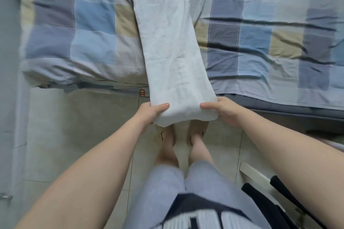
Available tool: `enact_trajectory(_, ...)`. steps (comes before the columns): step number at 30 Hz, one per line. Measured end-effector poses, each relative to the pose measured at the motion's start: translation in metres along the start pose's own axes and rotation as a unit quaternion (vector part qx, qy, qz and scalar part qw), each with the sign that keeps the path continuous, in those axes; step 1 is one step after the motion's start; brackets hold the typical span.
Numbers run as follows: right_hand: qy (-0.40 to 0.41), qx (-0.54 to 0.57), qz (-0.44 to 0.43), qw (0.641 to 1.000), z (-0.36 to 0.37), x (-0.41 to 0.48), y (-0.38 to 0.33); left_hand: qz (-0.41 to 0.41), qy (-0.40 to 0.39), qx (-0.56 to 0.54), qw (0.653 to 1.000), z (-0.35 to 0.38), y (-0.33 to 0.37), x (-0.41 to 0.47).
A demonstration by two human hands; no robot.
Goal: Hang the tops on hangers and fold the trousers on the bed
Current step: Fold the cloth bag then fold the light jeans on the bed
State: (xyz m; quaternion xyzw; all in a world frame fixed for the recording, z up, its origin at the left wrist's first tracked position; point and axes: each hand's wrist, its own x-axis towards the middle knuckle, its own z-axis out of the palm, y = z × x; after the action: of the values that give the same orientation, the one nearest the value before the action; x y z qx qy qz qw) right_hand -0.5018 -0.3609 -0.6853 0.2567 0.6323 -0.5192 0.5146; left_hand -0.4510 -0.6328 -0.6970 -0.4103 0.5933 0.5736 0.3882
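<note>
Pale grey-white trousers (167,42) lie lengthwise across the bed (260,39), legs stacked, waist at the far top of the view. Their hem end hangs past the bed's near edge. My left hand (150,112) grips the left corner of the hem, thumb on top. My right hand (221,110) grips the right corner the same way. The hem is lifted off the bed above my feet.
The bed has a blue, grey and cream checked cover with creases. A tiled floor (74,126) lies in front of it, where I stand. At the lower right are a white bar and dark straps (270,188). A pale wall or door runs along the left edge.
</note>
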Motion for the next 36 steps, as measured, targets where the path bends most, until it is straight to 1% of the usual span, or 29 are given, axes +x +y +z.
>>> enact_trajectory(4,0.060,0.022,-0.053,0.997,0.026,-0.068,-0.003,0.040,-0.012,0.008,0.999,-0.011,0.014,-0.068)
enact_trajectory(7,0.095,0.006,-0.098,0.991,0.046,-0.107,-0.006,0.081,-0.001,0.012,0.997,-0.017,0.019,-0.106)
enact_trajectory(9,0.130,0.017,-0.115,0.985,0.057,-0.127,-0.004,0.094,0.010,0.012,0.995,-0.020,0.017,-0.123)
enact_trajectory(11,0.156,0.032,-0.113,0.981,0.067,-0.142,0.003,0.099,0.032,0.020,0.994,-0.020,0.011,-0.138)
enact_trajectory(16,0.182,0.110,-0.089,0.973,0.090,-0.165,0.029,0.100,0.115,0.022,0.988,-0.015,-0.021,-0.168)
enact_trajectory(18,0.177,0.151,-0.088,0.969,0.098,-0.174,0.040,0.099,0.130,-0.001,0.987,-0.010,-0.036,-0.180)
enact_trajectory(22,0.154,0.183,-0.097,0.966,0.114,-0.193,0.067,0.098,0.152,-0.038,0.983,-0.002,-0.069,-0.203)
enact_trajectory(27,0.133,0.203,-0.066,0.968,0.134,-0.228,0.126,0.079,0.161,-0.052,0.982,0.007,-0.139,-0.235)
enact_trajectory(33,0.106,0.200,0.007,0.974,0.160,-0.263,0.208,-0.035,0.130,-0.067,0.989,0.008,-0.230,-0.268)
enact_trajectory(36,0.095,0.194,0.031,0.976,0.165,-0.274,0.226,-0.045,0.119,-0.066,0.990,0.006,-0.247,-0.282)
